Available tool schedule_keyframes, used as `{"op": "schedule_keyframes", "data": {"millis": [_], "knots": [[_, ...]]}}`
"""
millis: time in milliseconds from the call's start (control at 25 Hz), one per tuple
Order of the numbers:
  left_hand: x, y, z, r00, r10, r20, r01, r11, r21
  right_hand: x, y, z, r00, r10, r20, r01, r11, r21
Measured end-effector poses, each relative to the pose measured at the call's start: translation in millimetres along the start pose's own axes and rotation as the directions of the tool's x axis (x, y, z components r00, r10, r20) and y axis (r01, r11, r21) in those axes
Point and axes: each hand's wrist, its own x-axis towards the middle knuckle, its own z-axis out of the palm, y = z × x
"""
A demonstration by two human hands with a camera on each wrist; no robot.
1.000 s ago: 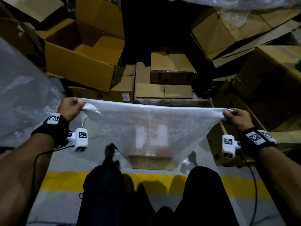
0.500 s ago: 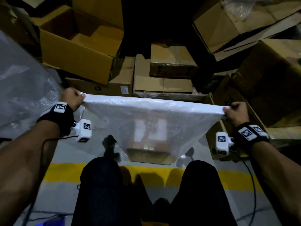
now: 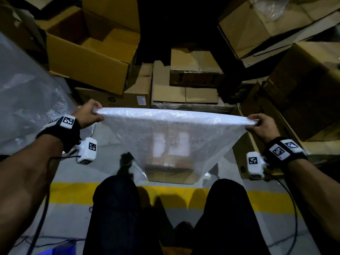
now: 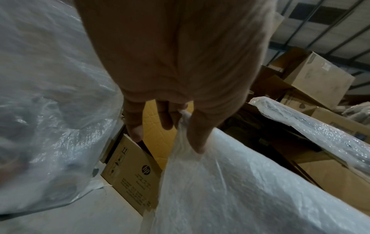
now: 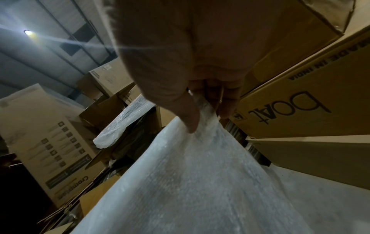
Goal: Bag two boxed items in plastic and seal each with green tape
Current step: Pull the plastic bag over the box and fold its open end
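A translucent white plastic bag [image 3: 171, 131] hangs stretched between my two hands, its top edge pulled taut. My left hand [image 3: 90, 115] pinches the bag's left top corner, thumb against fingers, as the left wrist view shows at the bag [image 4: 230, 182]. My right hand [image 3: 260, 124] pinches the right top corner, with the thumb pressed on the bag [image 5: 200, 174] in the right wrist view. A brown cardboard box [image 3: 170, 162] with a pale label shows dimly through the plastic, sitting at the bag's bottom above the floor. No green tape is in view.
Cardboard boxes crowd the back and right: an open one [image 3: 88, 50], an hp-marked one [image 3: 117, 98], a large one [image 3: 303, 100]. Clear plastic sheeting [image 3: 27, 100] is heaped at left. My knees [image 3: 117, 199] sit below, by a yellow floor line [image 3: 70, 192].
Both hands have risen slightly with the bag, still holding its corners. The box inside stays at the bottom.
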Motion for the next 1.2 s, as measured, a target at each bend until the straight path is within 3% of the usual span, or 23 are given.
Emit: {"op": "schedule_keyframes", "data": {"millis": [200, 440, 560, 680, 800, 920, 1040, 1200], "knots": [[-7, 3, 5, 0.987, 0.117, -0.107, -0.111, 0.992, 0.062, -2, 1, 0, 1.0, 0.017, -0.018, -0.018, 0.999, -0.029], [3, -14, -1, 0.97, 0.227, -0.089, -0.219, 0.972, 0.088, -5, 2, -1, 1.0, -0.013, 0.019, 0.014, 0.999, -0.045], [0, -15, 2, 0.99, 0.127, -0.059, -0.134, 0.982, -0.133, -3, 5, -2, 0.994, -0.101, 0.029, 0.103, 0.991, -0.082], [-5, -17, 12, 0.998, -0.055, -0.042, 0.031, 0.9, -0.434, -7, 6, -3, 0.998, -0.041, 0.054, 0.04, 0.999, 0.024], [-2, -23, 22, 0.987, -0.147, -0.061, 0.093, 0.844, -0.529, -13, 11, -3, 0.996, -0.036, 0.076, 0.028, 0.994, 0.11], [2, -30, 27, 0.983, -0.155, -0.1, 0.098, 0.899, -0.428, -11, 22, -1, 0.997, -0.037, 0.066, 0.028, 0.991, 0.133], [7, -32, 23, 0.989, -0.087, -0.117, 0.07, 0.987, -0.146, -7, 31, 3, 0.999, -0.014, 0.051, 0.007, 0.991, 0.134], [12, -20, 20, 0.99, -0.105, -0.092, 0.105, 0.994, -0.007, 6, 37, 17, 0.997, 0.066, 0.048, -0.073, 0.983, 0.171]]}}
